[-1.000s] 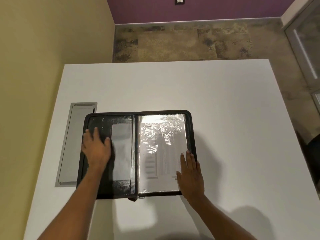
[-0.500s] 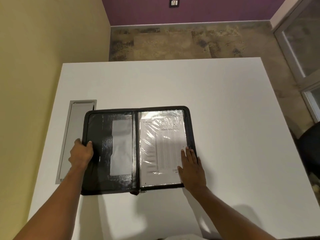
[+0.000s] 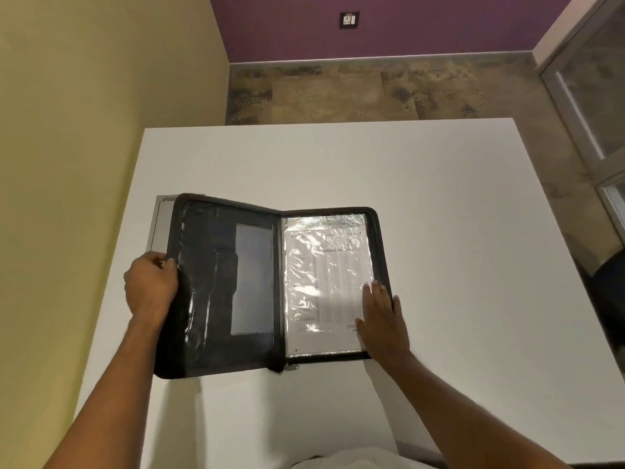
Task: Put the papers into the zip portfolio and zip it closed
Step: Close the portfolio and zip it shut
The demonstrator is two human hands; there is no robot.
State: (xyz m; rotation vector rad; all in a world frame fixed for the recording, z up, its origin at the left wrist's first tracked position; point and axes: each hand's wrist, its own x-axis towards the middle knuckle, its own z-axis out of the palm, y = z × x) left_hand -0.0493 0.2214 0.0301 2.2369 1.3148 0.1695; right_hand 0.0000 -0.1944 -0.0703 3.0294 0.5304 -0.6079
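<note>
A black zip portfolio (image 3: pixel 216 299) lies open on the white table (image 3: pixel 456 231). Its right half is flat and holds printed papers (image 3: pixel 324 282) under a shiny clear sleeve. Its left cover is raised off the table and tilts inward. My left hand (image 3: pixel 150 286) grips the outer edge of that left cover, thumb on the inner side. My right hand (image 3: pixel 382 319) presses flat with straight fingers on the lower right corner of the papers and the zip border. A metal zip pull (image 3: pixel 291 367) shows at the bottom of the spine.
A grey metal cable hatch (image 3: pixel 161 228) is set into the table behind the raised cover. A yellow wall runs close along the table's left side. A dark chair (image 3: pixel 608 292) stands past the right edge. White cloth (image 3: pixel 351 460) shows at the near edge.
My left hand moved from the inside of the left cover to its outer edge, gripped it and lifted it off the table. My right hand stayed pressed on the papers.
</note>
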